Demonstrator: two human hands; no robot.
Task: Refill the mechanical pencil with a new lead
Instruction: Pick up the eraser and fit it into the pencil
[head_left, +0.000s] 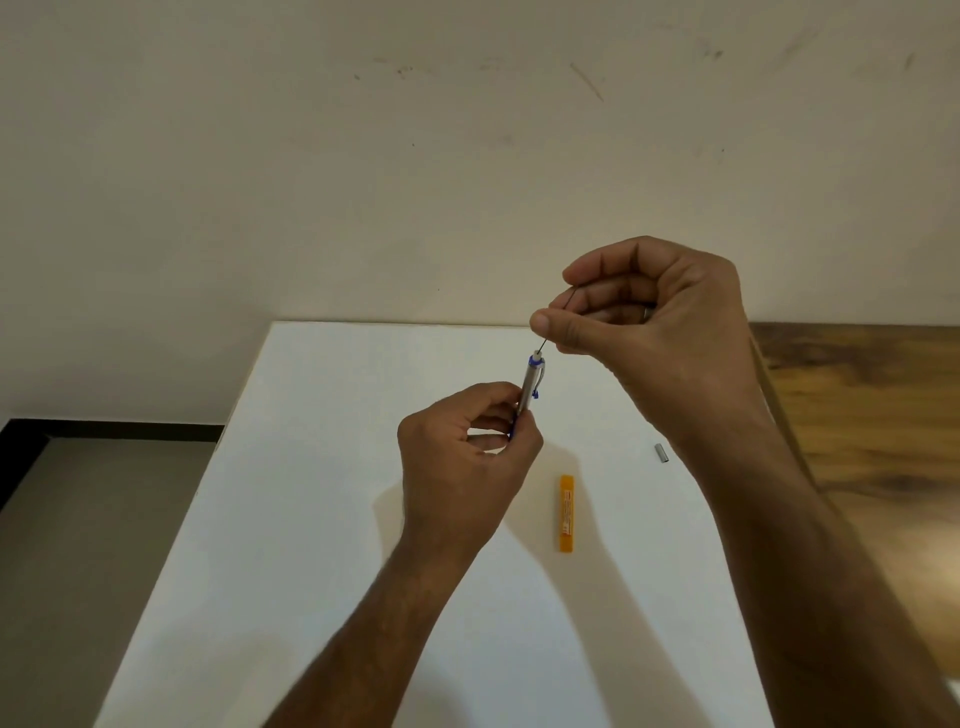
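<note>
You've got the mechanical pencil (532, 387) held upright-ish over the white table (311, 519), tilted slightly toward 1 o'clock, open back end up, tip end buried in your left hand (467, 457). Left hand is pinched closed around the lower barrel, thumb and fingers on it. The new lead (557, 325) runs from the pencil's top opening up toward 1 o'clock into your right hand (644, 312), which grips it between thumb and fingers; the lower end looks to be right at or just inside the opening, can't tell how deep. So my read: the cap is off, a lead is out of its case, and insertion is underway, roughly past the halfway mark. Left to do: let the lead drop fully in, refit the cap, probably click to feed. The small grey cap (661, 453) lies on the table at about 4 o'clock from the pencil, well apart, near your right forearm. The orange lead case (568, 513) lies flat at about 5 o'clock, below the left hand, untouched; whether it's closed isn't clear.
</note>
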